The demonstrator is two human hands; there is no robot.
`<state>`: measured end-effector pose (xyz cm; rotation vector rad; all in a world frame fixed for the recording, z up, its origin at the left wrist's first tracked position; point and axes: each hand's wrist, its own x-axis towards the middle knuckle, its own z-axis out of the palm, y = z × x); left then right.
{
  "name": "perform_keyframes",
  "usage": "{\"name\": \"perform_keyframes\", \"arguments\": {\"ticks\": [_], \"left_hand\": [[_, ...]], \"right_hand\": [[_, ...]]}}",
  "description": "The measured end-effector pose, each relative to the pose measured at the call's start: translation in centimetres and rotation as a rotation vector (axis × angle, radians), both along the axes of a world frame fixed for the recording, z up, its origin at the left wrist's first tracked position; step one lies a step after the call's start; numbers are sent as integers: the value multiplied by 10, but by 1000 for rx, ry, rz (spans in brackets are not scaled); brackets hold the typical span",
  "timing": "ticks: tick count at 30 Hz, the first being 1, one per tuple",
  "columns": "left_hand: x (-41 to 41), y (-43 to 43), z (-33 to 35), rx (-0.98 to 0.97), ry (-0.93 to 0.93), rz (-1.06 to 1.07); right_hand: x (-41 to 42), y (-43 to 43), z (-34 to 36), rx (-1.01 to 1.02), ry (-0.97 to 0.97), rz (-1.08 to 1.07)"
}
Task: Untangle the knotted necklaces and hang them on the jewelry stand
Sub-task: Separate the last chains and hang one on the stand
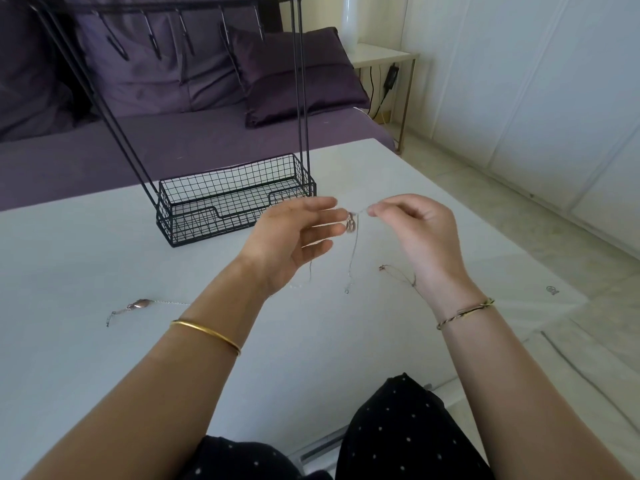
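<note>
A thin silver necklace with a small knotted clump [352, 224] hangs between my hands above the white table [104, 258]. My right hand [412, 230] pinches the chain at its top between thumb and forefinger. My left hand [294, 237] is beside the clump with fingers fairly straight, their tips touching it. The chain's loose end [347, 289] dangles down to the table. The black wire jewelry stand [235, 199], with a mesh basket base and hooks on its top bar [152, 36], stands just behind my hands.
Another necklace with a pinkish pendant [140, 304] lies on the table at the left. A thin reddish chain [398, 273] lies under my right wrist. A small ring-like piece [552, 290] sits near the table's right edge. A purple bed with pillows [294, 74] is behind.
</note>
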<state>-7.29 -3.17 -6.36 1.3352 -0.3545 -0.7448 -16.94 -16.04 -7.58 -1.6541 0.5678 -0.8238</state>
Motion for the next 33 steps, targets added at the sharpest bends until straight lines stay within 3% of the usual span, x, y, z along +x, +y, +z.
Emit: {"name": "perform_keyframes", "arguments": {"ticks": [3, 8, 12, 15, 24, 29, 33], "left_hand": [[1, 0, 3, 58, 29, -19], [1, 0, 6, 437, -438, -36], [-1, 3, 9, 535, -556, -68], [-2, 1, 9, 514, -541, -8], [-8, -4, 12, 227, -268, 85], [-12, -4, 12, 136, -321, 108], [-13, -4, 18, 67, -357, 122]], "right_hand": [[-1, 0, 4, 22, -6, 17], [-1, 4, 8, 170, -57, 108], [-2, 3, 9, 156, -16, 87], [-4, 4, 10, 124, 16, 97], [-3, 11, 11, -11, 167, 185], [2, 12, 11, -40, 228, 182], [0, 10, 14, 69, 233, 204]]}}
